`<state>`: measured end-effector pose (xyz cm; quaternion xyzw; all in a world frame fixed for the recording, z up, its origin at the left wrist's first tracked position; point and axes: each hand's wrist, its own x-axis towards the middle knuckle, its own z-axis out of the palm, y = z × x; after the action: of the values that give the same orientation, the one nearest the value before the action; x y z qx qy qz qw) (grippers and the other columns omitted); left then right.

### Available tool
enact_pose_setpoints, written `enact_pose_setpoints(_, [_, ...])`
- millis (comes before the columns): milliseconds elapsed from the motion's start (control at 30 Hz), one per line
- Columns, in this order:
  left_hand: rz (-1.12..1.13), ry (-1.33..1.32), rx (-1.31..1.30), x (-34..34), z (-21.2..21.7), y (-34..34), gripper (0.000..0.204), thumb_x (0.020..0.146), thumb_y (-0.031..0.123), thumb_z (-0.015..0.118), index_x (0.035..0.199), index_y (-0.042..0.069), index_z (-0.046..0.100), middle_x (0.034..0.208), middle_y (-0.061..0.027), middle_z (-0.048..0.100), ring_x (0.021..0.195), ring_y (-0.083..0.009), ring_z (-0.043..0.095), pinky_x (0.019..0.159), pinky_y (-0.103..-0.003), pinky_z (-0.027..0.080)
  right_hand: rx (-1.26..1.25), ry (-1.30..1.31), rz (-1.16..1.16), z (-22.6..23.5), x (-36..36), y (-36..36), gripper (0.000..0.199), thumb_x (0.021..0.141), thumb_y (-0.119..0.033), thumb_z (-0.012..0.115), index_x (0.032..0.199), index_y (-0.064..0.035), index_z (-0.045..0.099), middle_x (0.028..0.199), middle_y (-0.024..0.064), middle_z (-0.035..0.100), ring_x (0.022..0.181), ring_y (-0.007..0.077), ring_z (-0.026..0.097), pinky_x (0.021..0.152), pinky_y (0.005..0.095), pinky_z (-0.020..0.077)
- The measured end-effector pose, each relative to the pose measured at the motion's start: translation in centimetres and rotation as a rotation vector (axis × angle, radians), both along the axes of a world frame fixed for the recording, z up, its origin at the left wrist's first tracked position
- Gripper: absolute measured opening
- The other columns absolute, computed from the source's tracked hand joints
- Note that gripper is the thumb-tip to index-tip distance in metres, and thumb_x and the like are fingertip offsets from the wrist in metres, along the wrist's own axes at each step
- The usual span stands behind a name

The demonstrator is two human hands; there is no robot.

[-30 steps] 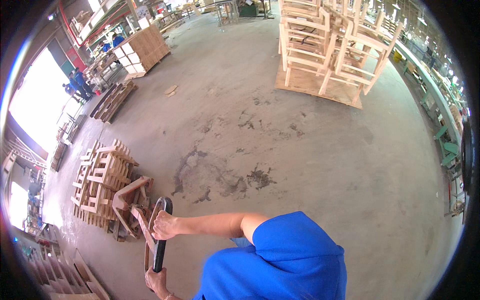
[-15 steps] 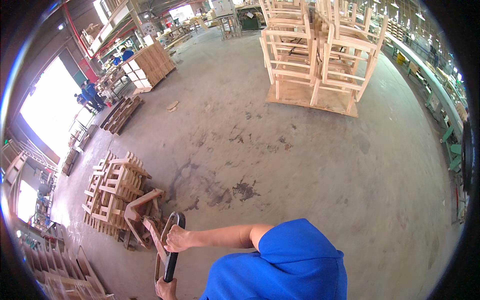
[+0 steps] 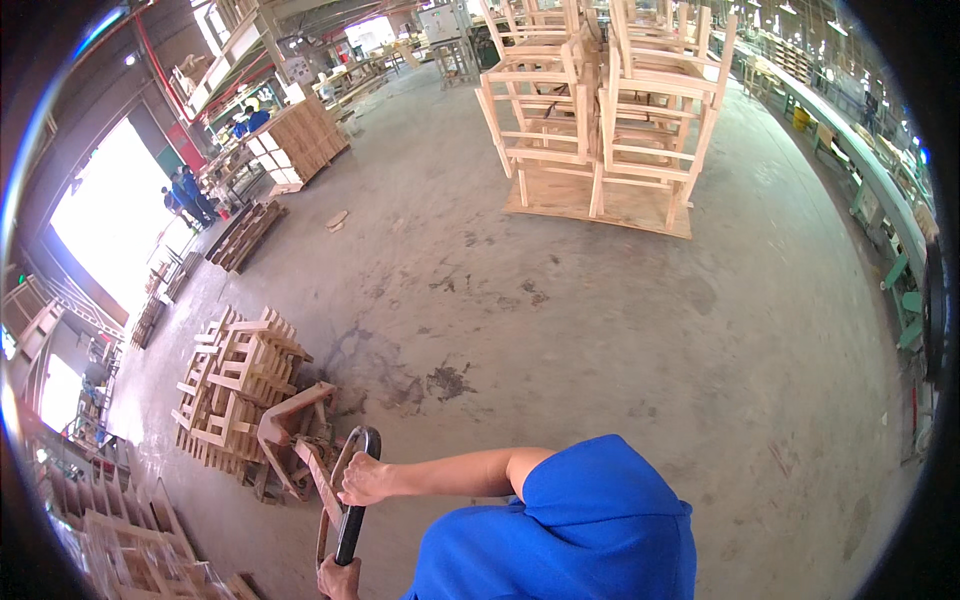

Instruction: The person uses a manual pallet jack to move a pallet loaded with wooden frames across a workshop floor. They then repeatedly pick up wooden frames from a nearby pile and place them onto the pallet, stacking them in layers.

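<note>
A pallet jack (image 3: 292,425) with a worn reddish-orange body stands at the lower left, its tiller tilted toward me. My right hand (image 3: 366,480) is closed around the black grip of the looped handle (image 3: 350,535), its bare arm reaching across from a blue sleeve. Lower down, my left hand (image 3: 338,578) is closed on the near end of the same handle; the picture's bottom edge cuts off its wrist. Beyond the jack's body sits a stack of slatted wooden pieces (image 3: 240,375). The forks are hidden beneath that load.
Stacked wooden chair frames (image 3: 600,120) rest on a wooden board (image 3: 600,205) ahead to the right. A large wooden crate (image 3: 300,145) and low pallets (image 3: 245,235) stand at far left, with people in blue nearby. Wooden panels (image 3: 130,555) lie lower left. A long conveyor (image 3: 865,165) runs along the right.
The chair-frame stack and floor stains have shifted left in view. The jack, its load and both hands sit slightly farther right. Both grips on the handle are kept.
</note>
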<state>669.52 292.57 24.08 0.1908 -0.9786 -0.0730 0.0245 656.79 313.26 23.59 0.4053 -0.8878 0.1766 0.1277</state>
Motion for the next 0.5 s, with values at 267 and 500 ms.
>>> enact_pose_setpoints(267, [-0.039, -0.012, 0.047, 10.0, 1.1, 8.1, 0.028, 0.063, 0.024, 0.064, 0.084, 0.007, 0.069, 0.079, -0.0199, 0.064, 0.08, -0.0369, 0.062, 0.07, -0.045, 0.048, 0.208, 0.065, 0.092, 2.2, 9.6, 7.4, 0.021, 0.08, -0.025, 0.049, 0.068, -0.0122, 0.06, 0.065, 0.0106, 0.065, 0.066, 0.0281, 0.067, 0.05, 0.0448, 0.05])
enact_pose_setpoints(500, [-0.072, -0.02, 0.095, 19.2, 2.9, 13.4, 0.027, 0.062, 0.031, 0.067, 0.079, 0.01, 0.07, 0.082, -0.015, 0.067, 0.084, -0.031, 0.064, 0.074, -0.041, 0.048, 0.211, -0.098, -0.026, 3.2, 19.0, 12.9, 0.049, 0.093, -0.036, 0.034, 0.071, -0.009, 0.068, 0.07, 0.0139, 0.067, 0.068, 0.0309, 0.067, 0.065, 0.046, 0.0502])
